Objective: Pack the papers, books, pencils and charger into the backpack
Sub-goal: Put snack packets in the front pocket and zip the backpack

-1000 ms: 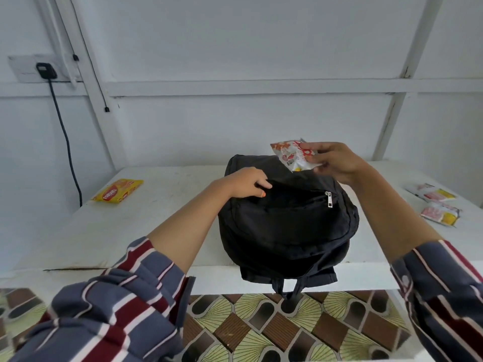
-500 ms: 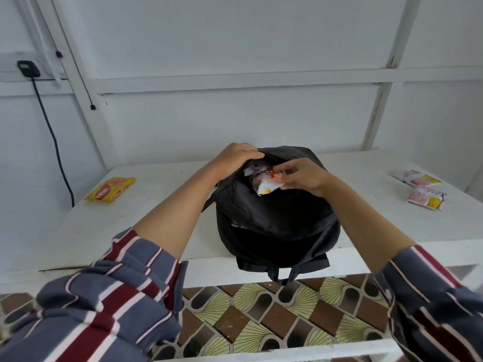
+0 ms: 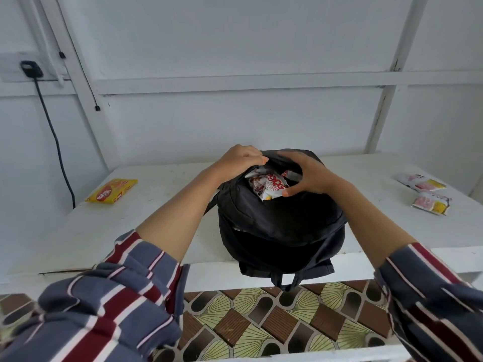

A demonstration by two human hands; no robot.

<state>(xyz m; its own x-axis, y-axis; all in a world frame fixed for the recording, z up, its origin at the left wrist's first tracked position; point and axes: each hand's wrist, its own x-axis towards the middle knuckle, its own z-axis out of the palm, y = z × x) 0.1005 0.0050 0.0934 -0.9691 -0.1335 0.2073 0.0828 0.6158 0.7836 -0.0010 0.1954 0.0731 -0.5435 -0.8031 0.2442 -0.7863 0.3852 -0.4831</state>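
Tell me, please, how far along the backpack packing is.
Done: nothing is visibly finished. In hand: the left hand holds the backpack open while the right hand tucks a red-and-white packet in. Left: a yellow packet and two packets lie on the table; no books or papers in view.

A black backpack (image 3: 282, 226) stands on a white table (image 3: 156, 231). The left hand (image 3: 241, 158) grips its rim; the right hand (image 3: 305, 173) hooks the opposite rim, thumb touching a snack packet (image 3: 269, 188) inside.
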